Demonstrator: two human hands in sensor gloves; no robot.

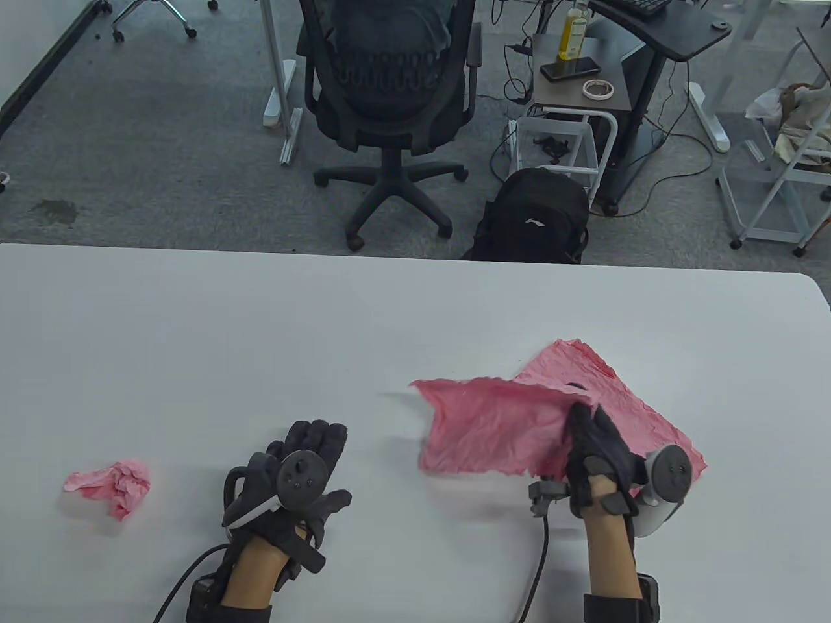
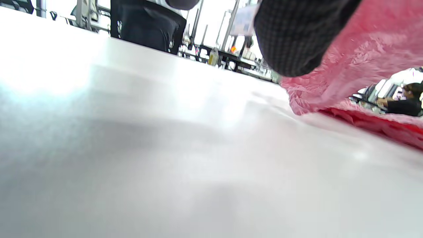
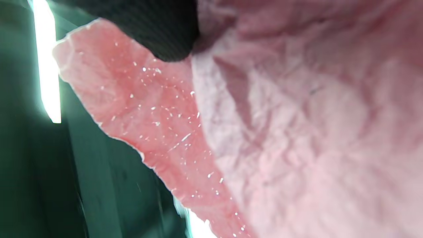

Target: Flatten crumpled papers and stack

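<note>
My right hand (image 1: 587,422) grips a wrinkled pink paper sheet (image 1: 487,425) and holds it lifted above the table, over another flattened pink sheet (image 1: 623,396) that lies on the table at the right. The held sheet fills the right wrist view (image 3: 297,132), with a dark fingertip (image 3: 158,29) on it. My left hand (image 1: 311,454) lies flat and empty on the table, fingers spread, left of the held sheet. A crumpled pink paper ball (image 1: 113,483) sits at the near left. In the left wrist view a fingertip (image 2: 294,36) and the pink sheets (image 2: 360,56) show.
The white table (image 1: 260,337) spans the view. Beyond its far edge stand an office chair (image 1: 389,84), a black backpack (image 1: 539,214) and a small side table (image 1: 578,78) with a bottle and tape.
</note>
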